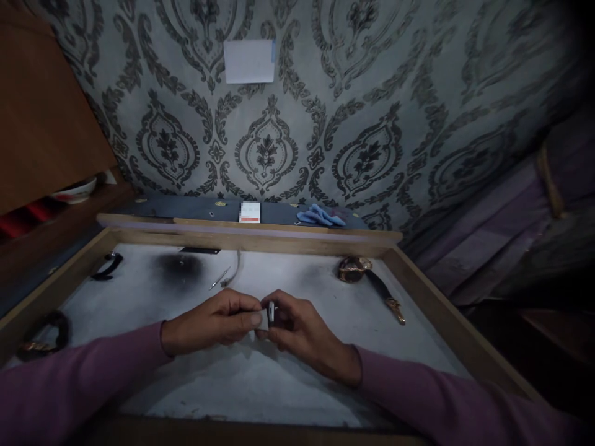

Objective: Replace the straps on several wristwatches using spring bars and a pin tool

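Pointing lengthwise upward in view, a silvery piece (271, 311) touches the right hand (304, 329).

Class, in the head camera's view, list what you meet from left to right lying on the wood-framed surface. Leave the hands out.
Dark looped band with gold → curved black band → thin silver rod → what looks like a gold-and-black watch.

Two hands (218, 319) (309, 334), one blue cloth (321, 215)
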The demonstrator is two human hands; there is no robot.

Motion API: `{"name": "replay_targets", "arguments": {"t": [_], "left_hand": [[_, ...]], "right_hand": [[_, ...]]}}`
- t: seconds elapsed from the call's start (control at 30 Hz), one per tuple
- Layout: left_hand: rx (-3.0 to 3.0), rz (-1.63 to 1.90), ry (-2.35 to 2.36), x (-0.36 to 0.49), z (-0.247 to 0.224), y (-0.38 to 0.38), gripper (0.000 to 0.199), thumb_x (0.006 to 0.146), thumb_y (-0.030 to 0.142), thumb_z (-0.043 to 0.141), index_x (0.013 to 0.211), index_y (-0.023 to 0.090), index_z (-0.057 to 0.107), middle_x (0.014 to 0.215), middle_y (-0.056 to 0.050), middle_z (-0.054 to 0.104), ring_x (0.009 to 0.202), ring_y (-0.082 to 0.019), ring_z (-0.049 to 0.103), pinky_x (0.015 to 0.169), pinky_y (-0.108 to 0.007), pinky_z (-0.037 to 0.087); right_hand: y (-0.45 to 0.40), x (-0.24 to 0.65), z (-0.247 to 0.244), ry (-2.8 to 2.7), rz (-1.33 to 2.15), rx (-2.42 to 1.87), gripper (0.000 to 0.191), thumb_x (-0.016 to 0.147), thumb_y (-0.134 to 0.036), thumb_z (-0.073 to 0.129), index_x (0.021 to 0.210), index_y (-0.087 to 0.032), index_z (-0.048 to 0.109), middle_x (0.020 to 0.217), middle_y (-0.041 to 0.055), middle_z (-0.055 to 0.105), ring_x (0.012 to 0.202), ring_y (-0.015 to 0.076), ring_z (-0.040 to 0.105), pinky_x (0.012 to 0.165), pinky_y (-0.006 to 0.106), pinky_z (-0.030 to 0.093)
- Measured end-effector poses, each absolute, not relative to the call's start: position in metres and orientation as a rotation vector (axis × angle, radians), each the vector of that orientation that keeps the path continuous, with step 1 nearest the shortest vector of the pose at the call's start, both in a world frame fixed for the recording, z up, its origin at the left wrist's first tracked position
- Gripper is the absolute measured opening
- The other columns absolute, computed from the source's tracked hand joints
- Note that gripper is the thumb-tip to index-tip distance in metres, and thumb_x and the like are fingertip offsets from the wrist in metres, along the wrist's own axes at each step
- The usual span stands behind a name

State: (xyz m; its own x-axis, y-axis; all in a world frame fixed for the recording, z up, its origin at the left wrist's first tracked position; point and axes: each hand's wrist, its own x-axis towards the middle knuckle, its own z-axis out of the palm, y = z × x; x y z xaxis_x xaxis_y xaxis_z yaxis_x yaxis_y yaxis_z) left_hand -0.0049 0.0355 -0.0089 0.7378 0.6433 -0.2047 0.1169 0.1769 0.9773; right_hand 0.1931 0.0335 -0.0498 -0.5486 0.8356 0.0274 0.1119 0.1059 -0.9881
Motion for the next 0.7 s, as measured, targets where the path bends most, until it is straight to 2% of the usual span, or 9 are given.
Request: {"name": "replay_targets", "arguments": {"t": [0.17, 0.33, 0.53, 0.7], "left_hand": [[1.337, 0.44, 0.683, -0.006, -0.012, 0.037, 0.041, 0.086, 0.056, 0.057, 0.077, 0.016, 0.052, 0.053, 0.01, 0.027, 0.045, -0.006, 0.018, 0.043, -0.023, 0.014], [1.326, 0.447, 0.676, -0.006, -0.012, 0.036, 0.039, 0.087, 0.055, 0.056, 0.079, 0.016, 0.053, 0.053, 0.01, 0.026, 0.045, -0.006, 0.017, 0.043, -0.022, 0.014], [1.329, 0.437, 0.694, -0.007, -0.021, 0.036, 0.037, 0.089, 0.052, 0.054, 0.082, 0.016, 0.055, 0.055, 0.01, 0.025, 0.047, -0.007, 0.017, 0.043, -0.022, 0.013], [1.31, 0.457, 0.694, -0.003, -0.018, 0.035, 0.041, 0.086, 0.056, 0.057, 0.08, 0.016, 0.053, 0.053, 0.011, 0.023, 0.045, -0.007, 0.014, 0.042, -0.022, 0.011]], "right_hand": [[0.033, 0.195, -0.045, -1.826, 1.365, -0.834, 0.028, 0.079, -0.024, 0.07, 0.105, -0.017, 0.065, 0.07, -0.003, 0.06, 0.054, 0.0093, 0.051, 0.051, 0.021, 0.043], [0.032, 0.198, -0.045, -1.931, 1.185, -0.808, 0.035, 0.081, -0.028, 0.071, 0.114, -0.019, 0.065, 0.082, 0.0022, 0.065, 0.069, 0.014, 0.057, 0.059, 0.024, 0.047], [0.031, 0.199, -0.042, -1.992, 1.161, -0.772, 0.032, 0.084, -0.035, 0.068, 0.111, -0.018, 0.067, 0.084, 0.0026, 0.065, 0.069, 0.0135, 0.057, 0.064, 0.025, 0.048], [0.029, 0.199, -0.036, -1.982, 1.173, -0.811, 0.03, 0.083, -0.035, 0.068, 0.108, -0.018, 0.069, 0.082, 0.0017, 0.065, 0.067, 0.0131, 0.055, 0.063, 0.024, 0.047]]}}
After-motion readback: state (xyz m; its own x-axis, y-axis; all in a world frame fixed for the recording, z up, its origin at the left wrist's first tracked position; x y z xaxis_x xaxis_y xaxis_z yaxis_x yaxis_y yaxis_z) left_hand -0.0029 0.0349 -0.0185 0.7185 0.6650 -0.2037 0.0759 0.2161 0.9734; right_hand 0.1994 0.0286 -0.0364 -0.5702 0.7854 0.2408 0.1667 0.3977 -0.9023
